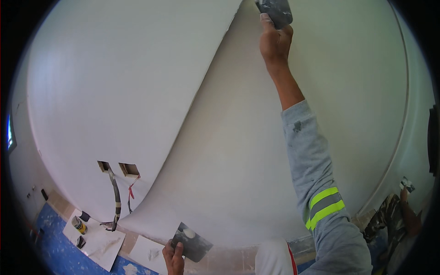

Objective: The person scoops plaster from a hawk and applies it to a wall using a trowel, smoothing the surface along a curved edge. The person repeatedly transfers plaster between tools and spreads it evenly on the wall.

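The dark flat scraper (280,13) is up at the top, in front of the pale wall (353,105). The right hand (276,43) grips it, with the thumb up along one side. The scraper's top is cut off, and I can't tell if it touches the wall. Some of the fingers are hard to see.

Low down, the left hand (174,259) pinches a grey square plate (197,245) with a white blob (189,233) on it. The plate hides some fingertips, and the bottom edge cuts off the arm.

The grey sleeve (302,151) with bright yellow stripes (325,208) covers part of the wall. A white trouser leg (274,259) hides some of the floor.

To the left, a wall edge slants down. Near it are two square holes (129,169), a thick taped cable (115,197) and red wire (131,189). Below, a can (79,224) stands on a white board (98,245) over blue floor covering (50,227).

At far right, another person (394,220), dark and partly cut off, holds a small blurry tool (407,184).
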The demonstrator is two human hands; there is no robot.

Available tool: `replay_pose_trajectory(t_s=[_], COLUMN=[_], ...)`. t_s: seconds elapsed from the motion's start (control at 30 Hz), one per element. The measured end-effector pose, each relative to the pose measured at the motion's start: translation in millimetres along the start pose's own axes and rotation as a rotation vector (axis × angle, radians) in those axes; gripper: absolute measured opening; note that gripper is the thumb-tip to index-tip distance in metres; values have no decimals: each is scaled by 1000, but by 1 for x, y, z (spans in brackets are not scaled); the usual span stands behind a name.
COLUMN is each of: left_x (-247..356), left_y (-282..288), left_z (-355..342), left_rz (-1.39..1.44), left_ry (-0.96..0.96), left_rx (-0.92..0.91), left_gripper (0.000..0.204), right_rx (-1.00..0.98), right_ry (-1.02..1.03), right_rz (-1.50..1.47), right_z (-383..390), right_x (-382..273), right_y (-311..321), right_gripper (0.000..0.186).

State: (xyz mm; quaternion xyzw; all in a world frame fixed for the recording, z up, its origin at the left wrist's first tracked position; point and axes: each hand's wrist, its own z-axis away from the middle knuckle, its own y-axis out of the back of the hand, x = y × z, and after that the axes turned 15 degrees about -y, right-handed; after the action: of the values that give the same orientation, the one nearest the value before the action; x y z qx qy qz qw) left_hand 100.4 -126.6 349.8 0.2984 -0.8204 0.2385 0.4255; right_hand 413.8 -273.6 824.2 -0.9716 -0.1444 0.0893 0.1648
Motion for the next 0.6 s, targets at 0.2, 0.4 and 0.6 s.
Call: replay_pose_trajectory(t_s=[0.2,0.4,0.6], left_x=[-1,-4,6], left_y=[1,0,1], left_z=[-2,0,0], left_rz=[-18,5,-34], left_ry=[-11,-11,-21], left_rx=[-53,-45,-53], left_gripper=[24,24,24], right_rx=[79,-98,-95], right_ry=[-143,95,41], right_rz=[334,242,256], right_z=[-22,-35,-30], right_x=[8,16,5], right_y=[-2,1,-4], right_gripper=[44,42,42])
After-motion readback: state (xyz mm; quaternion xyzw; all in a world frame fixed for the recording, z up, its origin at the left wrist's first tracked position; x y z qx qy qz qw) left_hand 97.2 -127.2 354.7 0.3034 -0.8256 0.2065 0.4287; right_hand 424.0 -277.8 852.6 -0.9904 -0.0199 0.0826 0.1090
